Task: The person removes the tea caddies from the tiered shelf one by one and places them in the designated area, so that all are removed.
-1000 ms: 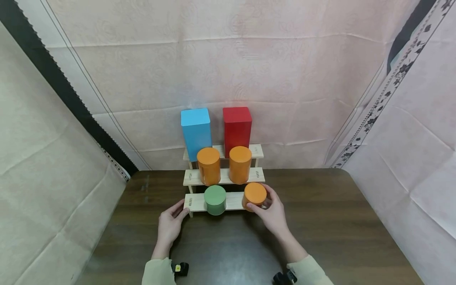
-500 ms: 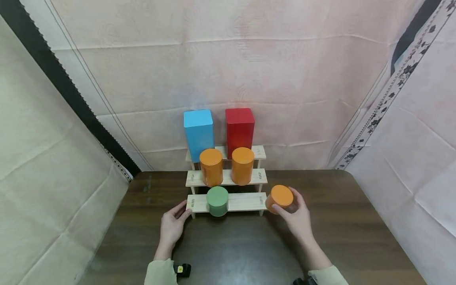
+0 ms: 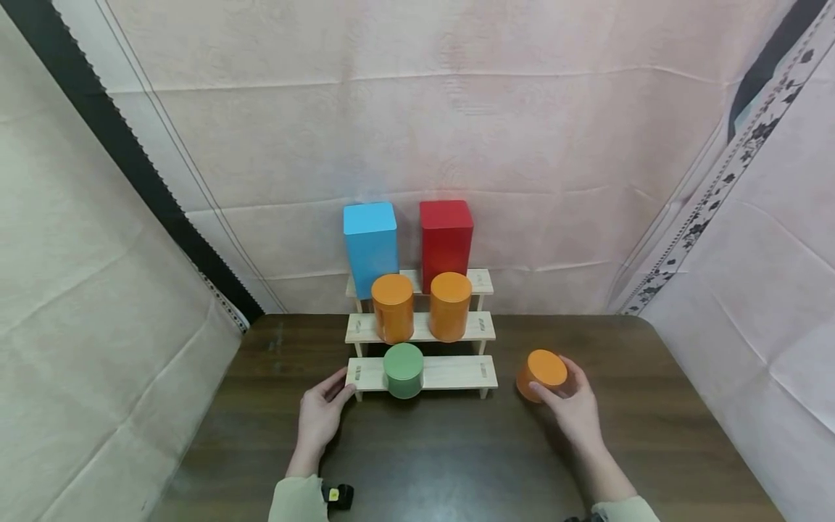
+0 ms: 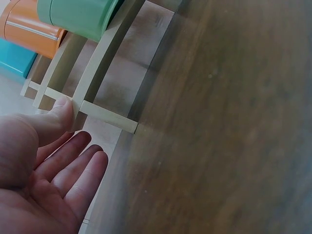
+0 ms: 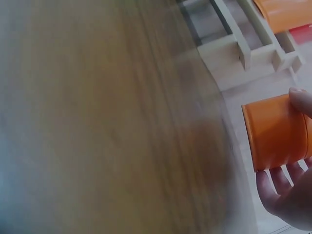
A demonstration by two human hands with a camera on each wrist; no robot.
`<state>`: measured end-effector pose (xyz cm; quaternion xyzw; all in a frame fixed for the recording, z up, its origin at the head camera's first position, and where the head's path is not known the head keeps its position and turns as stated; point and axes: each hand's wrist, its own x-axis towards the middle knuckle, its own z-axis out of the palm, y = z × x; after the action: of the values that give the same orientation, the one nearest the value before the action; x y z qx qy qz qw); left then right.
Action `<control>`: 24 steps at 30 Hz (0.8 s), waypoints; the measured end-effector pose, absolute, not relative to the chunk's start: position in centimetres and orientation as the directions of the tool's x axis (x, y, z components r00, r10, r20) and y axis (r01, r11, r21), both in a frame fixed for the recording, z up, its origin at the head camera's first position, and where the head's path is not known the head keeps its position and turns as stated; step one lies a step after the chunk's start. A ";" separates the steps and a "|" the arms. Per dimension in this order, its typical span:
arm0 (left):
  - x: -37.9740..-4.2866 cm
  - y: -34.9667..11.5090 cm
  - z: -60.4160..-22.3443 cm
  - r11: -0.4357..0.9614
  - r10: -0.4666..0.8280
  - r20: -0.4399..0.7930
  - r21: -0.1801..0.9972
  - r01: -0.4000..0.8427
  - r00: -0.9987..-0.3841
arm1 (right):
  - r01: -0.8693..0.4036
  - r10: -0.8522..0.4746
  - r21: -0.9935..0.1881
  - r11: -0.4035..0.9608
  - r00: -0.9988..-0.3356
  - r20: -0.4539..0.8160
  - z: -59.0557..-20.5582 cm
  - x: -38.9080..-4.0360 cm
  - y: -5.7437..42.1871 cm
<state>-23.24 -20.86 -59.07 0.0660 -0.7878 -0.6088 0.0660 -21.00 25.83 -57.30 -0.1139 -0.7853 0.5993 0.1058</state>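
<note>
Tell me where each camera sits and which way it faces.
Head: on the head, looking forward and down at the wooden three-tier stand; left hand, right hand and pale green sleeves show.
Left wrist: on that wrist, looking past the hand at the stand's end; part of the left hand shows.
Right wrist: on that wrist, looking at the held orange canister; part of the right hand shows.
Shared: head and right wrist views both show that canister.

Right grip (image 3: 575, 407) and its orange canister (image 3: 543, 371) now rightward, apart from the bottom shelf (image 3: 457, 372).
</note>
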 end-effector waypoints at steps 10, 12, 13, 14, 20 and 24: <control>-23.4 -20.7 -58.8 0.243 -0.187 0.022 0.970 -0.025 -0.982 | 0.109 0.218 -0.949 0.297 -0.975 -0.044 -56.0 -24.8 27.4; -23.4 -20.8 -58.7 0.243 -0.190 0.019 0.970 -0.029 -0.982 | 0.101 0.203 -0.945 0.312 -0.978 -0.037 -55.9 -25.8 27.6; -23.3 -20.8 -58.7 0.246 -0.190 0.019 0.969 -0.029 -0.982 | 0.096 0.197 -0.943 0.317 -0.980 -0.034 -55.8 -26.3 27.7; -23.3 -20.8 -58.7 0.248 -0.191 0.018 0.968 -0.030 -0.981 | 0.088 0.190 -0.943 0.321 -0.981 -0.028 -55.9 -26.8 27.8; -23.2 -20.8 -58.9 0.259 -0.195 0.017 0.965 -0.034 -0.981 | 0.081 0.165 -0.938 0.338 -0.986 -0.025 -56.3 -29.0 28.0; -23.2 -20.7 -58.9 0.242 -0.196 0.015 0.970 -0.033 -0.980 | 0.089 0.167 -0.935 0.344 -0.985 -0.032 -56.4 -29.9 27.9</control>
<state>-23.21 -20.72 -58.87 0.0731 -0.7852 -0.6113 0.0665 -29.88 27.92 -56.39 -0.0782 -0.8190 0.5673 0.0348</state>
